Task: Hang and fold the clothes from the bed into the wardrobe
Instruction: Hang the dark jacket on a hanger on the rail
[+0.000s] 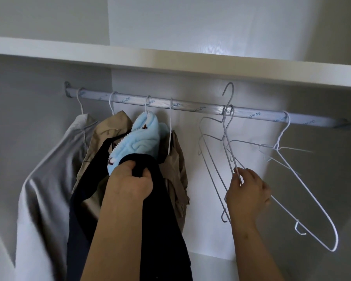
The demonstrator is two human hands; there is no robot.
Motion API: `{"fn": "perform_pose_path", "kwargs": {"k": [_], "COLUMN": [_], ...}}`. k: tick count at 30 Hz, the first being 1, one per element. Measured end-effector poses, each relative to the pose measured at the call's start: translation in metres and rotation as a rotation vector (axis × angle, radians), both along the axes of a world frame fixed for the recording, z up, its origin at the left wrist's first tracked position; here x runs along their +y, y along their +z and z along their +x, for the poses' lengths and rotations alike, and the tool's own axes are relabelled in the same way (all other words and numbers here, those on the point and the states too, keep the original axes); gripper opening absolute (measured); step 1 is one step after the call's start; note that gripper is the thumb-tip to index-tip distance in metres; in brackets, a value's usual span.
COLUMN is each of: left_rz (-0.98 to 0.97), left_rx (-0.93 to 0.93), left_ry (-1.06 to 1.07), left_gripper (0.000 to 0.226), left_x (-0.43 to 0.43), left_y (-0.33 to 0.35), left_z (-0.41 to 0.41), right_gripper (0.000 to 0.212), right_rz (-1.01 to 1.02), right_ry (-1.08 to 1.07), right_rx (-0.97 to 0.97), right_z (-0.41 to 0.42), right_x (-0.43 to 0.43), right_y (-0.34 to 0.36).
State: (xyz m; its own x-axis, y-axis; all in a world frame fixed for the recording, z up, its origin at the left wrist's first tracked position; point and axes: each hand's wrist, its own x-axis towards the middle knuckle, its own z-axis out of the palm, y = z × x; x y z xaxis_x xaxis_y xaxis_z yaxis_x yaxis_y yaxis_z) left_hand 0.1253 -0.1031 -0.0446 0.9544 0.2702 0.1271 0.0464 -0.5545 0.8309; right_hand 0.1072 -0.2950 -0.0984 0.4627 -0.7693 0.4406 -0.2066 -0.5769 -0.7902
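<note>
right hand (246, 191): fingers pinch the wire of a grey hanger (231, 157), centre-right of the frame
hanger axis: steep, nearly vertical. The hook is at the top, above the rail (190, 107) and apparently not on it. The lower end drops past the wrist.
neighbours: a second grey hanger (231, 111) is hooked on the rail just beside it and their wires cross, so they may snag. A white hanger (288, 120) hangs further right.
left hand (130, 183): fist closed around a bunched fold of a dark garment (160, 209), lower centre
garment axis: hangs straight down from the fist and runs out of the bottom of the frame
key relation: the garment lies left of the hanger grip, at about the same height, with a clear gap between the hands
likely next move: hanger goes left and turns level, then the garment is threaded onto it
rail, left half: white top (49, 179), beige jacket (109, 126), blue fleece (142, 138) and khaki piece (176, 169) already hung
free slot: bare rail in the centre, between the khaki piece and the grey hangers
</note>
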Motion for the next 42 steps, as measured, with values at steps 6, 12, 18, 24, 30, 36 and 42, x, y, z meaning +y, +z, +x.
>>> {"fn": "perform_pose_path", "kwargs": {"k": [6,12,18,24,30,36,42], "left_rz": [-0.041,-0.064,-0.161,-1.269,-1.295,-1.335,-1.377], "left_rx": [-0.097,-0.150,-0.199,0.222,0.299,0.255,0.426], "left_ry": [0.006,-0.080,-0.214,-0.265,-0.235,-0.324,-0.355], "left_gripper": [0.042,0.038,0.030,0.042,0.043,0.032,0.043], "left_x": [0.004,0.034,0.093,0.116,0.123,0.126,0.120], "left_y": [-0.004,-0.015,-0.021,-0.023,-0.026,-0.028,-0.022], "left_z": [-0.011,-0.038,-0.084,-0.112,-0.127,-0.135,-0.152], "right_gripper": [0.025,0.023,0.016,0.019,0.014,0.040,0.045], "right_rz": [-0.010,0.242,0.425,0.531,0.621,0.623,0.514], "right_ry": [0.027,0.196,0.112,0.159,0.217,0.322,0.383], "right_rx": [-0.058,-0.124,-0.284,-0.248,-0.097,-0.187,-0.308], "right_z": [-0.018,-0.052,-0.103,-0.164,-0.190,-0.206,-0.227], "right_x": [0.018,0.051,0.107,0.157,0.162,0.154,0.142], "right_y": [-0.004,-0.014,-0.044,-0.083,-0.086,-0.074,-0.070]}}
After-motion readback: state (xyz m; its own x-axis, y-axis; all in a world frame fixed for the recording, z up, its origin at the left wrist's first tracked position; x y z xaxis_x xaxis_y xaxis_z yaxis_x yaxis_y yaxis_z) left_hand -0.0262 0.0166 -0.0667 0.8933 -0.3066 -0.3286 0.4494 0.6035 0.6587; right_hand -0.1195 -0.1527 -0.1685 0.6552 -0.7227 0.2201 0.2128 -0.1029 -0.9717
